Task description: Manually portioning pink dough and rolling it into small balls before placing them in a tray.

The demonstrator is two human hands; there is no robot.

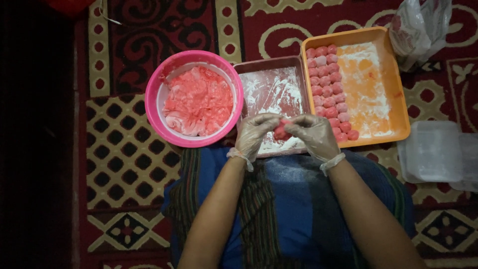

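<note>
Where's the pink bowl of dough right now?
In the head view, the pink bowl sits on the patterned rug, left of the floured brown tray and just ahead of the left hand.

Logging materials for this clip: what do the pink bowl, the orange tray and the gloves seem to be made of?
Pink bowl: likely plastic, smooth uniform rim. Orange tray: likely plastic too, moulded rounded corners, floured inside. Gloves on left hand and right hand: thin, translucent, crinkled film, probably disposable plastic.

The pink dough piece (pixel 281 132) is mostly hidden behind the gloved fingers (pixel 264 122); the plastic bag (pixel 420 27) is cut by the top edge
</note>
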